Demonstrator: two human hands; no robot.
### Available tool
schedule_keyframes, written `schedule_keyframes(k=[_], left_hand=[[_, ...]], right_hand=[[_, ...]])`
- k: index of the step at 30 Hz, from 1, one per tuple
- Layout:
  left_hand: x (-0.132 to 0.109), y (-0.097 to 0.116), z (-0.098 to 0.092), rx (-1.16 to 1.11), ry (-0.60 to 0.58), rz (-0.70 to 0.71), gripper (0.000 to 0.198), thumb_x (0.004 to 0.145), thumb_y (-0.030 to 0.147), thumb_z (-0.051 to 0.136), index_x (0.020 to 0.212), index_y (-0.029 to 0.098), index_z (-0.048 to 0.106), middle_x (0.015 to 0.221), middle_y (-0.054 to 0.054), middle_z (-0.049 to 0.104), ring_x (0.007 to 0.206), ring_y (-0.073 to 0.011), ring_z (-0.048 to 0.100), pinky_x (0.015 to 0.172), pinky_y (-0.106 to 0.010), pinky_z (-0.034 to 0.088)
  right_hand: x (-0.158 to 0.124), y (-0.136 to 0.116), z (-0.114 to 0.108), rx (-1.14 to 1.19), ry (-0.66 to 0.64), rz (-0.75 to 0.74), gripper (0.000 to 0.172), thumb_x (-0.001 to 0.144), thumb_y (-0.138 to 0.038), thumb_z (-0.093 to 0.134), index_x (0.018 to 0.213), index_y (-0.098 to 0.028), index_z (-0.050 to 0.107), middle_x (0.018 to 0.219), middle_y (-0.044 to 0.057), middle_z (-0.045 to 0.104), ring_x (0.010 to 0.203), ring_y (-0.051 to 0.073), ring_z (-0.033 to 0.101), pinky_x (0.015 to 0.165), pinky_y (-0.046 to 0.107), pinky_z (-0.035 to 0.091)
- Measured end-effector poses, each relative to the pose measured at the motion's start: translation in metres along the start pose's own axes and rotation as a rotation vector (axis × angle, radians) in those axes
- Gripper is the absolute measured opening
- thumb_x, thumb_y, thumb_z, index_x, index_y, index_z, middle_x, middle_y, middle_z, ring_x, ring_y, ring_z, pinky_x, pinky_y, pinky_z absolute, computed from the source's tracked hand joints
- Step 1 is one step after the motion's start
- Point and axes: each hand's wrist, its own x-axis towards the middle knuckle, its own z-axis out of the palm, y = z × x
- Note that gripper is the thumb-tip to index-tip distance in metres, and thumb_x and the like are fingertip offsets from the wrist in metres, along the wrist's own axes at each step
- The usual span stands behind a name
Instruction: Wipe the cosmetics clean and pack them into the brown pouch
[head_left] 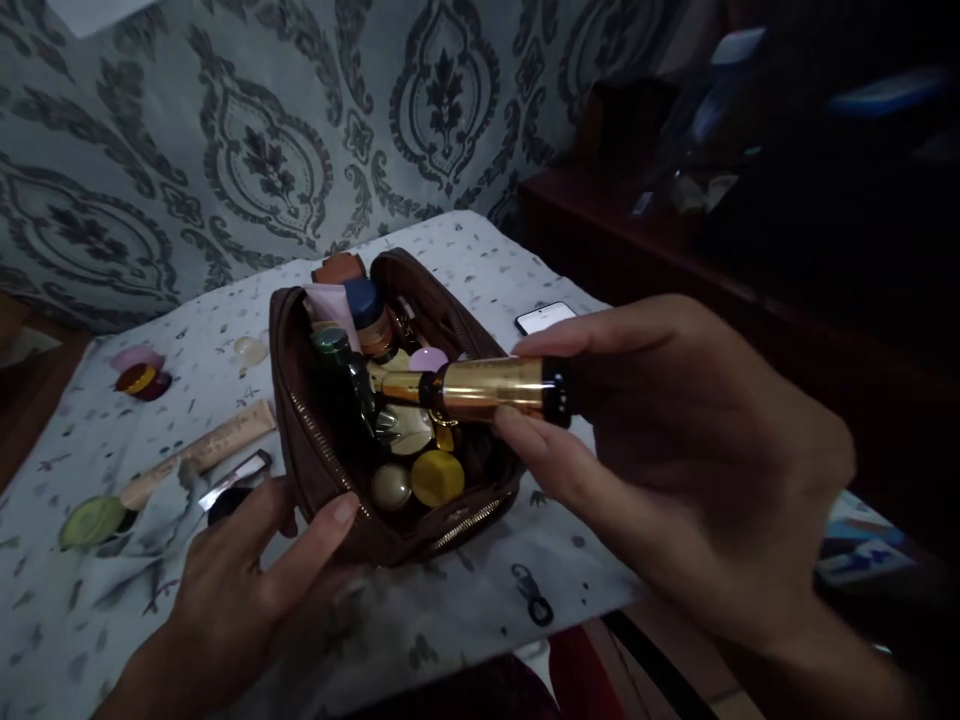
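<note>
A brown zippered makeup bag (322, 490) stands open on the table, packed with bottles, jars and other cosmetics. Between thumb and fingers, my right hand (697, 450) pinches a gold cosmetic tube (487, 388) with a black end, level above the bag's opening. My left hand (240, 580) grips the bag's near left edge, its thumb on the zipper rim and its fingers along the outside. Inside the bag are a green-capped bottle (330, 345), a blue-capped jar (364, 305), a yellow round lid (438, 478) and a pale round cap (391, 487).
Left of the bag lie a beige tube (217, 445), a small silver-and-dark item (236, 478), a green round item (94, 522) and a dark red jar (142, 380). A lit phone (544, 318) lies behind my right hand. Dark wooden furniture (585, 250) stands on the right.
</note>
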Motion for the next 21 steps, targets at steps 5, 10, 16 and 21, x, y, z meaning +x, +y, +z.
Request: schedule_keyframes(k=[5, 10, 16, 21], left_hand=[[-0.0021, -0.0015, -0.0004, -0.017, 0.019, -0.027, 0.068, 0.094, 0.029, 0.057, 0.155, 0.04, 0.028, 0.089, -0.004, 0.063, 0.071, -0.0198, 0.062, 0.052, -0.026, 0.046], [-0.002, -0.0006, -0.0021, -0.008, 0.014, -0.037, 0.072, 0.093, 0.023, 0.057, 0.156, 0.04, 0.026, 0.091, -0.004, 0.062, 0.072, -0.0192, 0.062, 0.053, -0.025, 0.046], [0.0012, 0.0029, -0.0018, -0.053, 0.022, -0.034, 0.073, 0.094, 0.028, 0.058, 0.157, 0.037, 0.024, 0.102, -0.008, 0.063, 0.079, -0.0212, 0.063, 0.053, -0.027, 0.049], [-0.0019, 0.0023, -0.004, -0.069, -0.015, -0.021, 0.065, 0.092, 0.024, 0.059, 0.151, 0.037, 0.034, 0.102, -0.007, 0.062, 0.08, -0.0202, 0.062, 0.056, -0.026, 0.049]], right_hand=[[0.0064, 0.0089, 0.0001, -0.051, -0.131, -0.069, 0.027, 0.083, -0.024, 0.078, 0.106, -0.036, 0.07, 0.098, -0.003, 0.074, 0.089, 0.02, 0.072, 0.072, 0.032, 0.059], [0.0073, 0.0024, 0.0019, 0.0, -0.093, -0.017, 0.029, 0.082, -0.02, 0.078, 0.104, -0.036, 0.071, 0.098, -0.002, 0.074, 0.089, 0.022, 0.072, 0.073, 0.033, 0.063], [0.0094, 0.002, -0.0023, 0.034, -0.017, -0.029, 0.023, 0.079, -0.022, 0.081, 0.096, -0.033, 0.071, 0.092, -0.001, 0.073, 0.086, 0.022, 0.071, 0.071, 0.035, 0.065], [0.01, -0.0001, -0.0039, -0.045, -0.161, -0.061, 0.021, 0.084, -0.021, 0.076, 0.101, -0.033, 0.071, 0.098, -0.002, 0.073, 0.086, 0.018, 0.071, 0.072, 0.03, 0.062]])
